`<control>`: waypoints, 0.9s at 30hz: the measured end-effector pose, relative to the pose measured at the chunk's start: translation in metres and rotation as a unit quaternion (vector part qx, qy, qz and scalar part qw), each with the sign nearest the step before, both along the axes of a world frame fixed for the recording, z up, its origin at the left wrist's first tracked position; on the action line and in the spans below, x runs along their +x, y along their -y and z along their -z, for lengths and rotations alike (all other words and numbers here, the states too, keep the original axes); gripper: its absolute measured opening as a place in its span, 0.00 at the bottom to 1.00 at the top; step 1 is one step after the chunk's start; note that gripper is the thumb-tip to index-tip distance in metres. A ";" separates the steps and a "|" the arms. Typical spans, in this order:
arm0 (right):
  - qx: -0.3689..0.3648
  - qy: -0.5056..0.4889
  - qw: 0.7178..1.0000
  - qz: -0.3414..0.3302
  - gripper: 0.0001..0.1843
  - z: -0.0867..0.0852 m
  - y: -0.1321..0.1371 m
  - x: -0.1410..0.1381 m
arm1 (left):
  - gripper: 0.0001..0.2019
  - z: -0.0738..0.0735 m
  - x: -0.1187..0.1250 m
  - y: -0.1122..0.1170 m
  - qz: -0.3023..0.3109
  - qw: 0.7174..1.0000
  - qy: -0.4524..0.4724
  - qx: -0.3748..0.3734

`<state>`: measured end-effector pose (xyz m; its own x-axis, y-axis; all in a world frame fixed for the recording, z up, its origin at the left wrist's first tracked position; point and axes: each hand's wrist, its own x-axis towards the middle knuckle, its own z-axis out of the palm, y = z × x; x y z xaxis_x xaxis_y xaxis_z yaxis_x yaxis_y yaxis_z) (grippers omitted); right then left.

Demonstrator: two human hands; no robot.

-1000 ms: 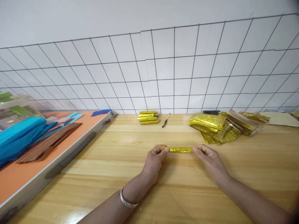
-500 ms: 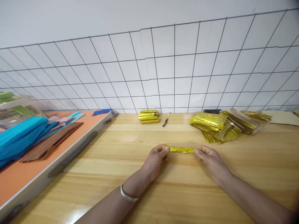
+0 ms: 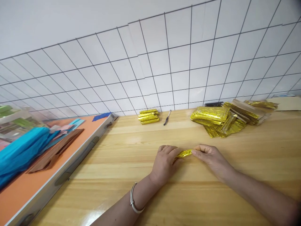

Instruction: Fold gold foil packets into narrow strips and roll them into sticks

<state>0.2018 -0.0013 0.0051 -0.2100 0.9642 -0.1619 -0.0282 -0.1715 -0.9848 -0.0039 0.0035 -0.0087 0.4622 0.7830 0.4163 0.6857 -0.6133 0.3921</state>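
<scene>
A narrow folded strip of shiny gold foil stretches between my two hands, just over the wooden table. My left hand, palm turned down, is closed over the strip's left part and hides that end. Thumb and fingers of my right hand pinch its right end. Behind them, to the right, lies a loose pile of flat gold foil pieces. Several small gold strips like the held one form a stack near the wall.
A pen lies beside the stack on the wooden table. At left, an orange board carries blue folded paper, brown paper and a clear box with green items. A gridded white wall closes off the back.
My left hand has rolled over from a pinch at the left end to a grasp over the strip, covering more of it. The right hand keeps its pinch. The view has tilted slightly.
</scene>
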 end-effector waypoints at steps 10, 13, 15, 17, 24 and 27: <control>-0.016 -0.026 0.999 -0.013 0.16 -0.004 0.003 -0.002 | 0.11 0.004 -0.003 0.002 0.014 0.998 0.039 -0.052; -0.007 -0.013 1.000 -0.014 0.17 -0.004 0.004 -0.002 | 0.11 0.001 -0.003 0.004 0.022 0.995 0.055 -0.083; 0.005 0.002 1.000 -0.010 0.18 -0.004 0.004 -0.002 | 0.12 -0.001 -0.003 0.004 0.023 0.993 0.062 -0.099; 0.015 0.020 1.000 -0.009 0.19 -0.004 0.003 -0.001 | 0.13 -0.002 -0.003 0.004 0.025 0.991 0.070 -0.110; 0.108 0.087 0.990 -0.021 0.16 0.010 -0.009 0.005 | 0.13 -0.001 -0.005 0.001 0.027 0.983 0.103 -0.149; 0.205 0.146 0.968 -0.015 0.20 0.015 -0.014 0.008 | 0.14 -0.002 -0.006 -0.002 0.039 0.978 0.117 -0.166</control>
<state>0.2094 0.0132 -0.0100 -0.2419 0.9542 0.1760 0.2606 0.2386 -0.9355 -0.0094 0.0052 -0.0063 0.4486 0.8589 0.2472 0.5086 -0.4728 0.7196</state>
